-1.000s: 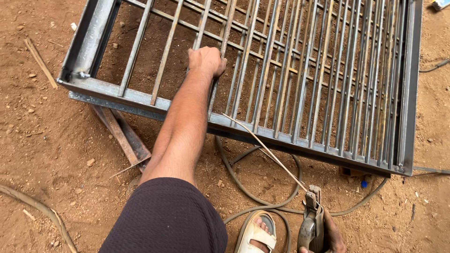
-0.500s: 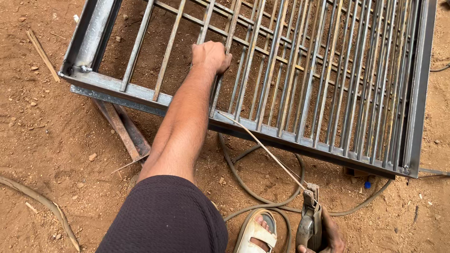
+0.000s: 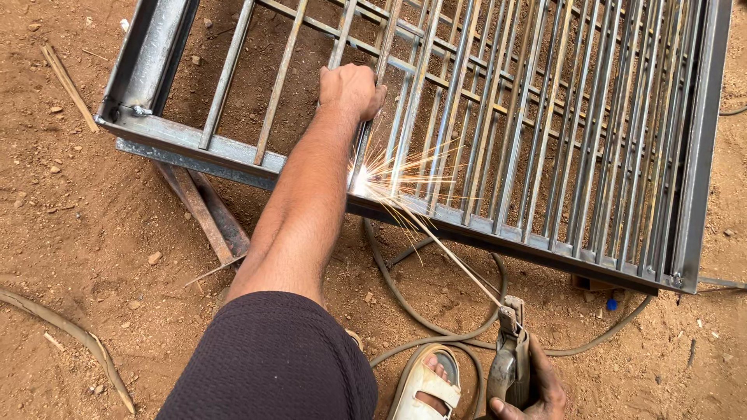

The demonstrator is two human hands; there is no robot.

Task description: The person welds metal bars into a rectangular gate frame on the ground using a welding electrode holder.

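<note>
A grey steel gate frame with many thin vertical bars (image 3: 545, 117) was laid flat over reddish-brown dirt ground (image 3: 70, 233), propped on a rusty steel offcut (image 3: 206, 210). The left hand (image 3: 352, 89) was closed tightly around one thin upright bar (image 3: 366, 148), just above the frame's lower rail (image 3: 482, 229). The right hand (image 3: 537, 385), low at the picture's edge, was clamped on a grey electrode holder (image 3: 510, 362), from which a thin welding rod (image 3: 436, 241) was run up to the foot of that bar. White-orange sparks (image 3: 373, 180) were thrown where the rod tip met bar and rail, so a weld was judged to be in progress at that joint.

The bars to the right were seen already seated along the rail; whether each was fully welded could not be told. To the left, wider gaps were seen between the bars, which suggested that more bars were perhaps left to fit.

A dark cable (image 3: 436, 327) was looped on the dirt beside a foot in a cream sandal (image 3: 424, 381). No package, label or sign was visible; only a small blue object (image 3: 612, 303) lay under the frame's near corner.
</note>
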